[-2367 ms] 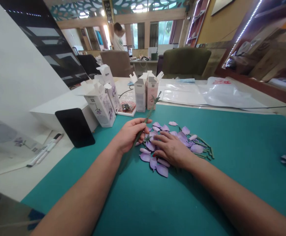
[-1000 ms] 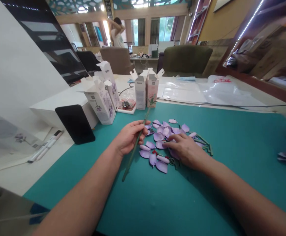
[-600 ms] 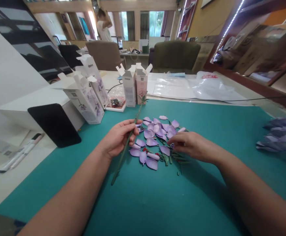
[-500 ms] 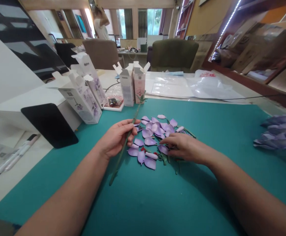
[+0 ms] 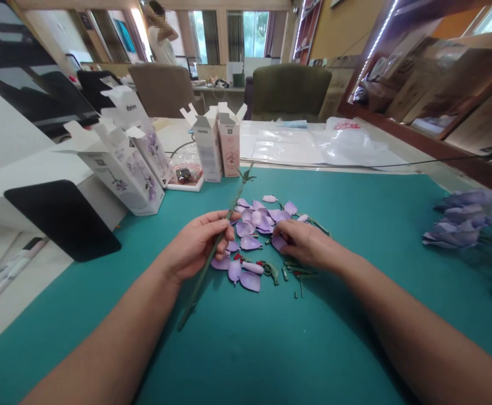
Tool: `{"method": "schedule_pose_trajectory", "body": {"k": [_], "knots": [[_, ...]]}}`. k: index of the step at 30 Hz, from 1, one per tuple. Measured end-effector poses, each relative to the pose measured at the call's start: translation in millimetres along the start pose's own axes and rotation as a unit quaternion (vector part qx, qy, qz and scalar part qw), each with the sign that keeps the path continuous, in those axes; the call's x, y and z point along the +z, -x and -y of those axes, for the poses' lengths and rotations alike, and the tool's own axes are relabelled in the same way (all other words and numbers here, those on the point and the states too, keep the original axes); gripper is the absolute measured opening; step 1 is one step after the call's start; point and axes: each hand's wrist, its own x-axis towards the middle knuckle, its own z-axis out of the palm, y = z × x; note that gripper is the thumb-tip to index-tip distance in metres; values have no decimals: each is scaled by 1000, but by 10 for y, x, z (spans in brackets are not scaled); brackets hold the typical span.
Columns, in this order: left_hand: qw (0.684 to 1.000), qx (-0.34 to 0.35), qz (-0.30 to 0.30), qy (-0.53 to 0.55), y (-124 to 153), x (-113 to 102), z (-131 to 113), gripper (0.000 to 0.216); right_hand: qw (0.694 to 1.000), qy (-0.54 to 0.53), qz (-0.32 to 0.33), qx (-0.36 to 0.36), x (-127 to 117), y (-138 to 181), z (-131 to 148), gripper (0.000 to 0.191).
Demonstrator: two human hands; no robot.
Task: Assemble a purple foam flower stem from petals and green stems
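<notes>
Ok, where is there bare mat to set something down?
Free mat lies between stem and right forearm, nearer than the petals, and between the right hand and flowers. Crowded: the petals beside the left hand, and around the boxes, far left.

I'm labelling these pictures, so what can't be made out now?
In the head view:
Purple petal: partly hidden by the right hand.
Flower stems: blurred, running out at the right edge.
Pink box: its small print is too small to read.
</notes>
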Motion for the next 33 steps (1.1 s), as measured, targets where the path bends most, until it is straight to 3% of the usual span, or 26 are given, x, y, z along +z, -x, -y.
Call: {"method": "schedule_pose_trajectory", "body": {"k": [5,13,21,29,33], "knots": [[1000,-1,1,-2,-10,-16,5,22,998,-44,-1,46,-44,-8,-39,3],[1000,-5,-3,9,0,-7,35,29,993,-60,-38,98,-172,37,-12,11],[1000,-6,6,-6,7,0,72,34,997,-39,-14,59,-42,22,138,11],[1000,-5,0,-7,1,7,50,29,990,-38,-105,85,-205,61,0,20],[1000,-3,-2,-16,-10,-2,34,25,990,-26,-99,98,-239,70,-59,20]]}}
